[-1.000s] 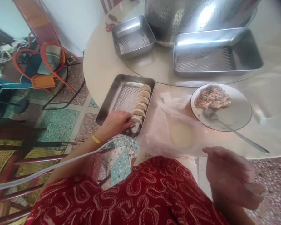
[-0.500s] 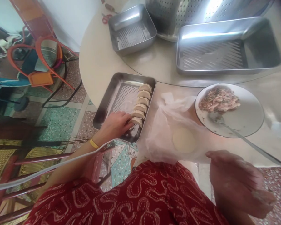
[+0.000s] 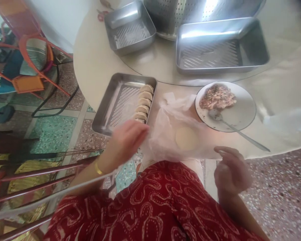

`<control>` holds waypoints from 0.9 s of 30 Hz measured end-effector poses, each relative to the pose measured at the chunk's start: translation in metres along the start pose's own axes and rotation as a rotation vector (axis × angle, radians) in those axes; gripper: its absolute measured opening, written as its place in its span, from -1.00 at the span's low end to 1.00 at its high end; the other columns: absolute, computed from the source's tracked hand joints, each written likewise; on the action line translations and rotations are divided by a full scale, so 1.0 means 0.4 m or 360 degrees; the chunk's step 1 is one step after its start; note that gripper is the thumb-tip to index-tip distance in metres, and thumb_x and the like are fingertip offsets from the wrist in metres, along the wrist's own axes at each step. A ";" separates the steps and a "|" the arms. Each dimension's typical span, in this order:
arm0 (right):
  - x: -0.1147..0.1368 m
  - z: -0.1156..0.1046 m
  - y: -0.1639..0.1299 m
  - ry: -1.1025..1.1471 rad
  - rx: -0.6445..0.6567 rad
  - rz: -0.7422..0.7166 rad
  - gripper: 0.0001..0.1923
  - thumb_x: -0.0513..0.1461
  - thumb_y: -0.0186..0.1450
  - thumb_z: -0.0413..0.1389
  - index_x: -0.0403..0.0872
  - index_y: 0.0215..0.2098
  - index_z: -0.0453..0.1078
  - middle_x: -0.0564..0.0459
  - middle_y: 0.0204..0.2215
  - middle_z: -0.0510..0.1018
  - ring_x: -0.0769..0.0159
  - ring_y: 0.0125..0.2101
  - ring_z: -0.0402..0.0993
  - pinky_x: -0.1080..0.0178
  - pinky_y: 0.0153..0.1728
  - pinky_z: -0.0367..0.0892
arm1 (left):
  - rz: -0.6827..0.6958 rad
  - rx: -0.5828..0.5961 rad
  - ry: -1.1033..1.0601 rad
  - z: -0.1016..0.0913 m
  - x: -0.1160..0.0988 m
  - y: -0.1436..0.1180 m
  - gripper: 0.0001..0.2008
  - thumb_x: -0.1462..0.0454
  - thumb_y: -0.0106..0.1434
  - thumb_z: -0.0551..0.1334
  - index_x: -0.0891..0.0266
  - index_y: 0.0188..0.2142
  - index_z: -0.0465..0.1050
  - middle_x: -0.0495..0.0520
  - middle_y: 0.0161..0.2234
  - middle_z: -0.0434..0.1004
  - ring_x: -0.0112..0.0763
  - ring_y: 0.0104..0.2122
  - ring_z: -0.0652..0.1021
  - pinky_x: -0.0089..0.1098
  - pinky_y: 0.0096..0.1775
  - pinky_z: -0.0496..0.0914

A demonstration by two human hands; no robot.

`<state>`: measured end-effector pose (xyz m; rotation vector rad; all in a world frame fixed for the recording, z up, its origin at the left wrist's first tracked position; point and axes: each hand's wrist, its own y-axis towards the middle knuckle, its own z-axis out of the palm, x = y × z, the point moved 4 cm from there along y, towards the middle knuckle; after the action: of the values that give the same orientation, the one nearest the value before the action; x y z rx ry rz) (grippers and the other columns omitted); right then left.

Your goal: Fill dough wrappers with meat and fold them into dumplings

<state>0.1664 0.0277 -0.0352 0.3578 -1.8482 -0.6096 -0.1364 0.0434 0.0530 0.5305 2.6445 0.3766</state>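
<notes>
My left hand [image 3: 130, 139], smeared by motion, hovers over the near right corner of a metal tray [image 3: 102, 107]. Its fingers are loosely stretched, with nothing visible in them. A row of several folded dumplings [image 3: 143, 102] lies along the tray's right side, the nearest one partly hidden by that hand. To the right, my right hand [image 3: 232, 169] is held in the air just off the table edge, index finger extended, the others loosely bent, nothing seen in it. Between the hands, a round dough wrapper [image 3: 186, 138] lies on or under a thin translucent plastic bag [image 3: 163, 134].
A white plate [image 3: 243, 113] holds minced filling [image 3: 219, 95] and a metal spoon [image 3: 243, 134]. Behind stand a small deep metal pan [image 3: 132, 42], a larger metal pan [image 3: 215, 65] and a perforated metal colander [image 3: 180, 15]. Red-handled scissors [image 3: 101, 15] lie at the back left.
My left hand has let go of the nearest dumpling and moved right and up off it. My right hand has drawn inward and its fingers have shifted. The view has moved slightly.
</notes>
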 end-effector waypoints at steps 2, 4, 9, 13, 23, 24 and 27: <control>0.003 0.005 -0.006 -0.0179 0.0062 -0.0177 -0.73 -0.31 0.21 0.16 0.00 -0.11 0.49 -0.04 -0.21 0.59 0.13 -0.21 0.53 0.05 -0.27 0.43 | 0.0195 0.0125 -0.0223 0.058 -0.088 0.005 -0.84 0.35 0.41 0.09 0.26 -0.13 0.43 0.07 -0.27 0.57 -0.44 -0.28 0.54 -0.44 -0.26 0.42; 0.007 0.010 -0.007 -0.0306 0.0112 -0.0306 -0.72 -0.35 0.22 0.15 -0.01 -0.11 0.47 -0.05 -0.17 0.57 0.13 -0.16 0.51 0.02 -0.19 0.42 | 0.0319 0.0310 -0.0276 0.129 -0.158 0.013 -0.80 0.34 0.42 0.06 0.26 -0.11 0.44 0.08 -0.27 0.56 -0.42 -0.29 0.53 -0.42 -0.26 0.41; 0.019 0.024 -0.007 -0.0582 0.0187 -0.0532 -0.74 -0.36 0.24 0.15 -0.02 -0.11 0.44 -0.09 -0.12 0.53 0.11 -0.09 0.47 0.01 -0.10 0.41 | 0.0386 0.0530 -0.0014 0.244 -0.221 0.038 -0.79 0.25 0.41 0.09 0.29 -0.20 0.46 0.13 -0.27 0.52 -0.24 -0.24 0.50 -0.27 -0.21 0.37; 0.020 0.036 -0.030 -0.0714 0.0160 -0.0623 -0.78 -0.35 0.26 0.14 -0.02 -0.14 0.43 -0.10 -0.09 0.52 0.10 -0.06 0.44 -0.02 -0.03 0.38 | 0.0222 0.0524 0.0011 0.264 -0.194 0.027 -0.80 0.21 0.35 0.19 0.31 -0.14 0.44 0.15 -0.21 0.49 -0.19 -0.19 0.47 -0.24 -0.14 0.36; -0.036 0.051 -0.091 -0.1026 0.0231 -0.0357 -0.79 -0.25 0.29 0.09 0.08 -0.15 0.50 -0.03 0.10 0.48 0.02 0.16 0.27 -0.16 0.18 0.10 | 0.0183 0.0552 0.0044 0.313 -0.188 0.065 -0.81 0.22 0.29 0.24 0.30 -0.17 0.45 0.18 -0.22 0.47 -0.16 -0.17 0.46 -0.19 -0.07 0.37; -0.040 0.053 -0.094 -0.1049 0.0264 -0.0337 -0.78 -0.24 0.30 0.08 0.09 -0.14 0.50 -0.02 0.12 0.46 0.01 0.18 0.24 -0.17 0.19 0.08 | 0.0179 0.0587 0.0070 0.320 -0.192 0.069 -0.81 0.21 0.30 0.23 0.31 -0.18 0.46 0.19 -0.21 0.47 -0.16 -0.17 0.46 -0.19 -0.07 0.36; -0.048 0.055 -0.102 -0.1076 0.0297 -0.0313 -0.78 -0.22 0.31 0.07 0.12 -0.12 0.50 -0.01 0.18 0.41 0.01 0.22 0.19 -0.18 0.22 0.04 | 0.0158 0.0667 0.0169 0.335 -0.197 0.079 -0.83 0.22 0.29 0.22 0.30 -0.22 0.46 0.21 -0.24 0.46 -0.15 -0.20 0.46 -0.18 -0.10 0.36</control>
<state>0.1508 0.0093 -0.0792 0.5024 -2.5490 -0.7540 -0.0006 0.0625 -0.0267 0.7915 2.8168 -0.1329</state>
